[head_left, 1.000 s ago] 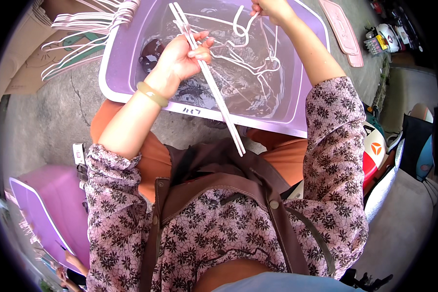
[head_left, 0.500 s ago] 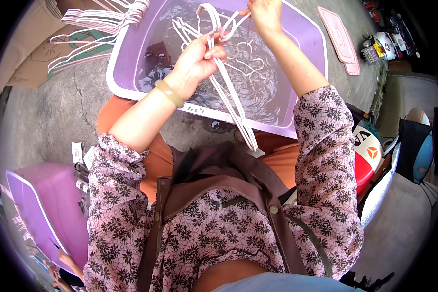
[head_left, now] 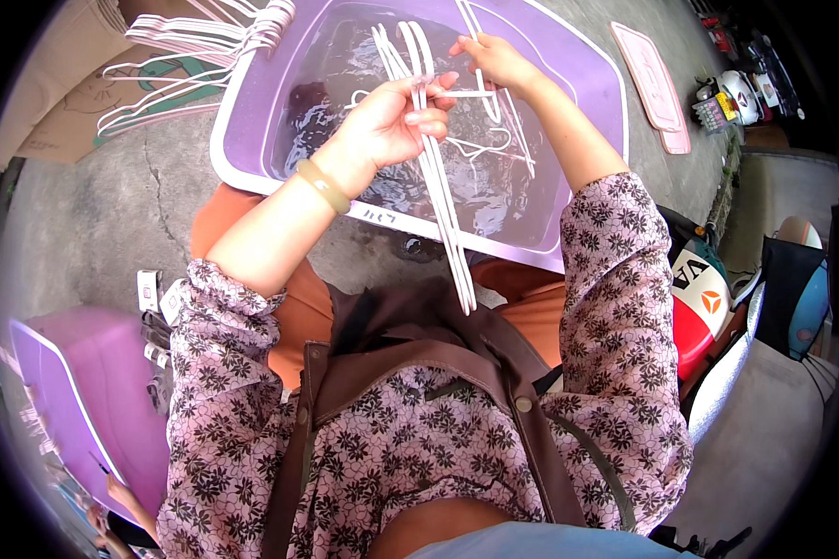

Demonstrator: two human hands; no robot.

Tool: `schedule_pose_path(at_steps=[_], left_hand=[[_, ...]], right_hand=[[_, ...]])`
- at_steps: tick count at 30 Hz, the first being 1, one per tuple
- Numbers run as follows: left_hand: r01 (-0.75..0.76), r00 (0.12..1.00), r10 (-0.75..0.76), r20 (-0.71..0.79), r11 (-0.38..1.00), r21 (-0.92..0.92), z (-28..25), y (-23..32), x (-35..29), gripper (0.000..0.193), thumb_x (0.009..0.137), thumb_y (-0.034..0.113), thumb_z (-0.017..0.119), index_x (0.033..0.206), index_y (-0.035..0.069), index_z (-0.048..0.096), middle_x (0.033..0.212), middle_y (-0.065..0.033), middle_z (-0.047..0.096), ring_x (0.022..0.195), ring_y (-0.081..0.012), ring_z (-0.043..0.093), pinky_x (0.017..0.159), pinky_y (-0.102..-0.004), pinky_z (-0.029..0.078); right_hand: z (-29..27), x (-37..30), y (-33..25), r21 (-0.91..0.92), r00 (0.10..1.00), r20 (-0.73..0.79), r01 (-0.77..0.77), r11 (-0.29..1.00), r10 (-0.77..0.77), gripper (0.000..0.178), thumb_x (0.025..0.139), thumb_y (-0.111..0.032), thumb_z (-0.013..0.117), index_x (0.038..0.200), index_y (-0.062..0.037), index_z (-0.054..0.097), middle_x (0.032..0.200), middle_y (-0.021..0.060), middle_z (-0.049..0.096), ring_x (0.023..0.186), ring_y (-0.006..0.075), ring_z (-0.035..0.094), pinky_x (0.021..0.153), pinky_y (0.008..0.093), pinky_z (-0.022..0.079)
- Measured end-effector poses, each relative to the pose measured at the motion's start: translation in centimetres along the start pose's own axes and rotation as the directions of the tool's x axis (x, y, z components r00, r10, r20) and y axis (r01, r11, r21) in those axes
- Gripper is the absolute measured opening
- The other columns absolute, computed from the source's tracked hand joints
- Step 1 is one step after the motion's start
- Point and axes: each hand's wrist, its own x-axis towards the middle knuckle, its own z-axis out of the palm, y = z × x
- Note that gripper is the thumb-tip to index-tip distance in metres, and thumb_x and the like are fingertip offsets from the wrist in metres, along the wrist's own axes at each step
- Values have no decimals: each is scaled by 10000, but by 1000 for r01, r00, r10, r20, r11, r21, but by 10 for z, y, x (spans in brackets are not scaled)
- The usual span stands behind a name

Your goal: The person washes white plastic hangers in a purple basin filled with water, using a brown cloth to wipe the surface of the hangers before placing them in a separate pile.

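At upper centre, the left hand [head_left: 396,121] grips slim white wire-like hangers [head_left: 444,210], best kept aligned, as the right hand [head_left: 502,63] pinches another hanger [head_left: 469,17] over a purple rectangular plastic tub [head_left: 595,112].

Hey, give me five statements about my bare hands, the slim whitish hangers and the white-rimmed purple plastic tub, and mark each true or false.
1. The left hand grips a bundle of slim whitish hangers. True.
2. A bangle circles the right wrist. False: the smooth, pale yellow-green bangle is on the left wrist.
3. The white-rimmed purple plastic tub holds water. True.
4. The right hand rests on the lap. False: the right hand is over the tub, at another whitish hanger.
5. A flat pink panel with rounded corners lies on the grey ground, right of the tub. True.
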Motion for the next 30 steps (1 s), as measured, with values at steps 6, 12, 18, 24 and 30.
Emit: schedule_pose_path(at_steps=[6,12,18,24,30], left_hand=[[43,984,-30,173,996,-73,8,12,-13,216,845,94,394,1014,-5,484,691,-56,460,397,-83,302,423,-224,302],[-2,987,28,160,988,-156,-1,28,-19,192,887,132,348,936,8,486,669,-48,429,412,-107,297,414,-245,290],[-32,999,31,26,999,42,-13,23,-6,250,893,83,337,1062,-31,481,813,-104,491,626,-169,449,585,-286,421],[-50,989,88,-118,956,290,6,0,-4,347,935,188,295,1154,-40,440,1151,-223,496,1095,-372,491,950,-520,400],[-185,974,223,-41,886,426,5,-3,2,347,932,251,303,1118,5,464,1067,-182,558,1054,-307,538,876,-478,433]], right_hand=[[14,-1,42,-298,985,-155,29,954,-79,359,904,-409,391,983,-136,610,745,88,622,560,211,614,669,341,469],[-29,0,95,6,972,-199,-124,992,122,346,926,-338,379,1013,-67,575,654,58,565,429,146,526,438,271,434],[-49,-39,27,508,995,78,-88,857,57,348,935,-296,402,1135,-29,500,649,14,514,469,72,459,369,198,319],[-4,-58,-61,392,921,377,-68,917,-93,320,931,-246,397,1130,-8,477,697,36,540,487,70,465,403,197,391],[12,-19,-86,749,891,413,-214,627,-190,234,913,-238,458,865,-28,550,694,96,574,534,184,564,414,270,454]])
